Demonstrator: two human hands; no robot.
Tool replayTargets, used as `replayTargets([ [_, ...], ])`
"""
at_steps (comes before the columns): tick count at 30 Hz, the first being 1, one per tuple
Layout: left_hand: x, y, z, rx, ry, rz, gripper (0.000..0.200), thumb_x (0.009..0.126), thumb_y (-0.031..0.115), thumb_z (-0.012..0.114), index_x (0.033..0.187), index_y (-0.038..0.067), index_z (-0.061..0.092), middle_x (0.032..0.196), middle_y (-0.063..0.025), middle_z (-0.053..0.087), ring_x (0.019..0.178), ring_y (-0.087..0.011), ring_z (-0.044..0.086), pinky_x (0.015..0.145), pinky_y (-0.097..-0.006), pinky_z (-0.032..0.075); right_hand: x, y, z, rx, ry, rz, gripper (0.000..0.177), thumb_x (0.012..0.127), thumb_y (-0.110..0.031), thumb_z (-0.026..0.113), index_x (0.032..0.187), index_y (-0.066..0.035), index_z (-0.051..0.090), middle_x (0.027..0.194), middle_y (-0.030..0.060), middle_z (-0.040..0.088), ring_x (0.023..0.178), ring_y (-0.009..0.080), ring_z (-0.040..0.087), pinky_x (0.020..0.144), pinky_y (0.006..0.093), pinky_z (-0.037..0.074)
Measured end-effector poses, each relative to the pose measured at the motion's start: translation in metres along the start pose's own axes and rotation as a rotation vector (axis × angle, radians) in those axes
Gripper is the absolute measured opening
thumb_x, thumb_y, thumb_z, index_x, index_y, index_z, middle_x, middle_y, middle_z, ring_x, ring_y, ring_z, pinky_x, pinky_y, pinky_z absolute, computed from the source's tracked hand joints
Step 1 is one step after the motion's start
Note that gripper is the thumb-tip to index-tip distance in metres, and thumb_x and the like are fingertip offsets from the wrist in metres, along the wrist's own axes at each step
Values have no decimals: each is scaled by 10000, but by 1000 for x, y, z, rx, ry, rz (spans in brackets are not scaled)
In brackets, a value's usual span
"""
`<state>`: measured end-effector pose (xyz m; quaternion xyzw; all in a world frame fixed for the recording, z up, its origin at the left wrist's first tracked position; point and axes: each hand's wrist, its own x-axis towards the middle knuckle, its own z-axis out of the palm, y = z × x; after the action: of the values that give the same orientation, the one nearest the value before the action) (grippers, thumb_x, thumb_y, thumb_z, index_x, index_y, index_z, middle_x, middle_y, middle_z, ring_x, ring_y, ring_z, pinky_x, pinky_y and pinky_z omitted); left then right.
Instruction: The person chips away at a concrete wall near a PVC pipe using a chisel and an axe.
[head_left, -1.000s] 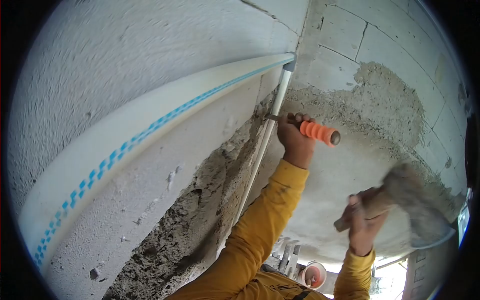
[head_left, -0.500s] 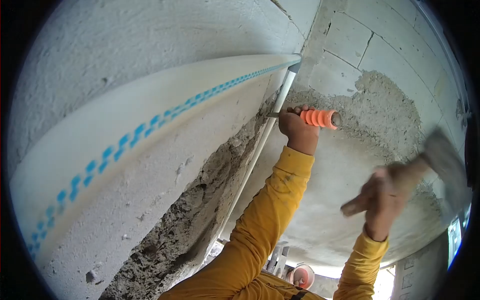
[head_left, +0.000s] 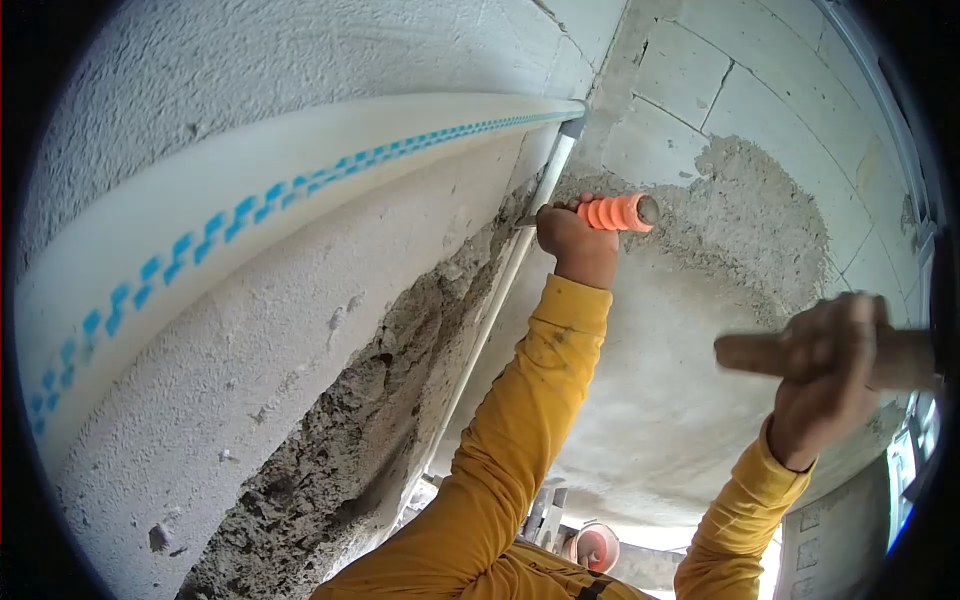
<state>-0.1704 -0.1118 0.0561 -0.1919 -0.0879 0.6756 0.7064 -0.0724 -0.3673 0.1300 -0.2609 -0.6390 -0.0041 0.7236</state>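
My left hand is closed around a chisel with a ribbed orange hand guard. The chisel's thin metal end points left, close to the thin white pipe and the broken wall edge; its exact contact point cannot be made out. Out to the right, my right hand grips the handle of a hammer, raised well apart from the chisel. The hammer's head lies at the dark right border of the view and is mostly hidden.
A thick white pipe with blue checks runs along the left wall and meets the thin pipe at a grey fitting. Rough broken masonry lies below it. Block wall and patchy mortar stand ahead; a bucket is below.
My right hand has drawn the hammer farther right, its head moving to the view's edge. My left hand keeps its hold on the chisel. The whole view has shifted slightly.
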Motion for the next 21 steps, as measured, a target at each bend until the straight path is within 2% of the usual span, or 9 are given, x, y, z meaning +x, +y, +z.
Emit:
replayTargets([
  [1, 3, 0, 1, 0, -2, 6, 104, 897, 135, 336, 922, 51, 391, 894, -126, 509, 809, -273, 525, 791, -450, 492, 6, -1, -1, 283, -31, -4, 168, 958, -151, 603, 882, -1, 605, 667, 72, 581, 550, 168, 577, 561, 283, 489],
  [3, 3, 4, 0, -21, -56, 11, 128, 893, 128, 330, 940, 33, 402, 905, -129, 516, 812, -274, 530, 815, -454, 495, -21, 67, -17, -416, -397, -324, 177, 967, -154, 603, 850, -23, 620, 656, 82, 583, 558, 189, 572, 629, 336, 523],
  [5, 0, 1, -7, -49, -46, 8, 145, 893, 130, 329, 935, 22, 416, 916, -131, 524, 820, -276, 539, 840, -450, 499, -29, 81, 9, -752, -697, 505, 264, 913, -193, 703, 752, -8, 605, 556, 69, 555, 487, 161, 544, 483, 342, 472],
  [6, -1, 0, -17, -54, -1, 9, 151, 896, 136, 330, 921, 20, 424, 920, -133, 527, 828, -276, 546, 853, -445, 501, -34, 74, 10, -627, -617, 690, 276, 895, -150, 721, 699, -17, 578, 535, 29, 550, 440, 127, 522, 431, 307, 426],
  [9, 15, 9, 1, -104, 0, 12, 176, 919, 169, 343, 884, 28, 443, 919, -135, 537, 832, -276, 562, 872, -439, 507, -30, 49, 2, -481, -476, 588, 253, 905, -188, 723, 760, -50, 569, 549, 11, 538, 419, 93, 494, 415, 272, 382],
  [11, 17, 7, -7, -82, -22, -58, 200, 954, 211, 363, 867, 52, 448, 897, -132, 540, 813, -274, 566, 859, -447, 513, -19, 18, -2, -507, -271, 373, 205, 922, -153, 695, 797, -56, 565, 576, 10, 521, 453, 88, 506, 426, 240, 367],
  [13, 7, 12, -24, 1, -84, -73, 281, 997, 316, 413, 823, 96, 423, 791, -86, 511, 695, -250, 522, 707, -431, 498, -20, 3, -1, -349, -57, 65, 171, 952, -131, 651, 846, -64, 536, 608, 10, 493, 487, 84, 476, 452, 219, 358],
  [15, -12, 14, -51, 154, -185, -119, 325, 1004, 360, 442, 799, 110, 407, 741, -59, 488, 642, -236, 489, 631, -411, 470, -19, -11, -17, -93, -40, 144, 165, 974, -121, 620, 886, -65, 492, 632, 6, 460, 509, 81, 424, 476, 219, 365],
  [21, -77, 35, -122, 532, -222, -305, 310, 953, 387, 548, 749, 172, 458, 664, -9, 454, 606, -208, 500, 575, -376, 449, -90, 8, -39, -254, 24, 203, 218, 975, -116, 616, 849, -59, 447, 635, 20, 453, 517, 90, 417, 490, 241, 380],
])
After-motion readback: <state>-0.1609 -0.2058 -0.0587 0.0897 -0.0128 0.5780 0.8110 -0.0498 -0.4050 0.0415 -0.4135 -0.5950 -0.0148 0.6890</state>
